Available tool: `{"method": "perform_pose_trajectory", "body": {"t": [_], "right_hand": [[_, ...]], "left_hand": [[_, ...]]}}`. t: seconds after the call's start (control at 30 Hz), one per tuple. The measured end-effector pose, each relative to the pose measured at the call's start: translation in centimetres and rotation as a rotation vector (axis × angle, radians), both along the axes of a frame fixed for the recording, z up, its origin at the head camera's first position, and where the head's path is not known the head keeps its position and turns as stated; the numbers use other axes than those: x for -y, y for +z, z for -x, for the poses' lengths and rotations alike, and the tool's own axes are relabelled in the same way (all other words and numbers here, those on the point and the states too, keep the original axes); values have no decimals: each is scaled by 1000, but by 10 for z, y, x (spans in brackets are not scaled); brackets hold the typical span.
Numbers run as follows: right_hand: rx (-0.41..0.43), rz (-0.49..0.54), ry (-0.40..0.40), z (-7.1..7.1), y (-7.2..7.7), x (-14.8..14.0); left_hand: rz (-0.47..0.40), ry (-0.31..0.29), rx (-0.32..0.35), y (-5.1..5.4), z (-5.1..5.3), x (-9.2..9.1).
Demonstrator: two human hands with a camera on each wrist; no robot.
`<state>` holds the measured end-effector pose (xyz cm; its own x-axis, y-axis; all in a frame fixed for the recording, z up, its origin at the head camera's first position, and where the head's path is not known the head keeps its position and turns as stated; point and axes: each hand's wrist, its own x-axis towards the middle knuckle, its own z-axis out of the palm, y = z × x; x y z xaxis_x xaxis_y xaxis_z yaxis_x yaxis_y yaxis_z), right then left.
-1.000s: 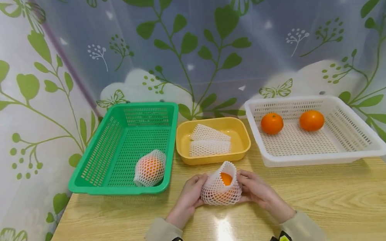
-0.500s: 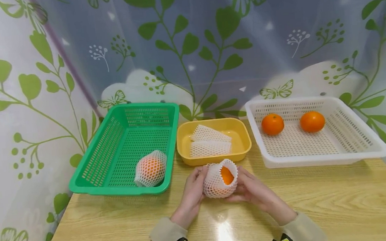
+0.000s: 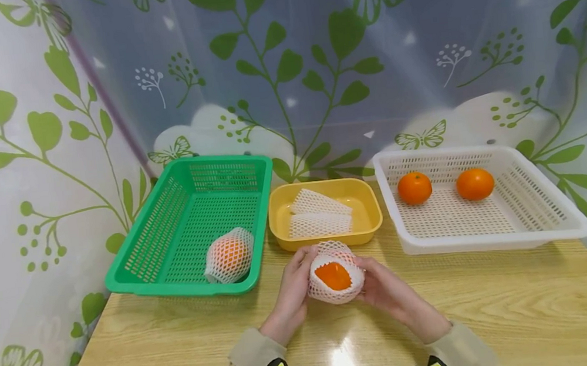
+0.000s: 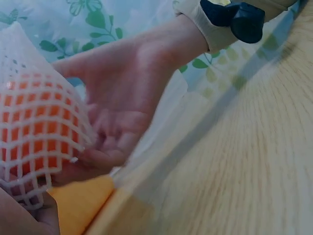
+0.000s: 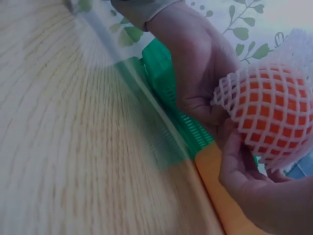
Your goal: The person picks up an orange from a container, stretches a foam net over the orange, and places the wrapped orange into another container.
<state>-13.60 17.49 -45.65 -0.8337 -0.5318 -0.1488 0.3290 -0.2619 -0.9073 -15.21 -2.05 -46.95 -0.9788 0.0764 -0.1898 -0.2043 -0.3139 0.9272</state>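
An orange (image 3: 334,277) sits inside a white foam net sleeve (image 3: 334,298), held just above the table between both hands. The sleeve's open end faces the person, and bare orange peel shows through it. My left hand (image 3: 290,294) grips the sleeved fruit from the left, thumb on the upper side. On the other side my right hand (image 3: 388,289) holds it, with the thumb near the sleeve's rim. Both wrist views show the mesh stretched around the fruit; in the right wrist view, fingers of both hands lie at the sleeve's lower end.
At left, a green basket (image 3: 183,223) contains one orange in a net sleeve (image 3: 230,256). Behind the hands stands a yellow tray (image 3: 325,241) with two flat net sleeves (image 3: 320,224). A white basket (image 3: 467,224) at right has two bare oranges (image 3: 414,188). A patterned curtain hangs behind.
The sleeved orange has been lifted slightly and turned, so the sleeve's opening, which pointed up and away, now faces the person. Both hands have shifted their hold around it.
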Motion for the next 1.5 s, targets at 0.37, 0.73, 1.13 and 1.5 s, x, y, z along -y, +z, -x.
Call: {"method": "perform_pose_trajectory", "body": {"t": [0.37,0.73,1.13,1.5], "right_hand": [[39,85,29,-2,9,3],[57,-35,-336,-5,16,13],[16,70,-356,-8,18,14],[71,-20,-370,-7,12,19]], "left_hand": [[-14,-108,28,4,-8,2],[-72,-194,107,6,-7,4],[-213,-288,156,18,-10,-1],[-406,-224,216,22,-14,-3]]}}
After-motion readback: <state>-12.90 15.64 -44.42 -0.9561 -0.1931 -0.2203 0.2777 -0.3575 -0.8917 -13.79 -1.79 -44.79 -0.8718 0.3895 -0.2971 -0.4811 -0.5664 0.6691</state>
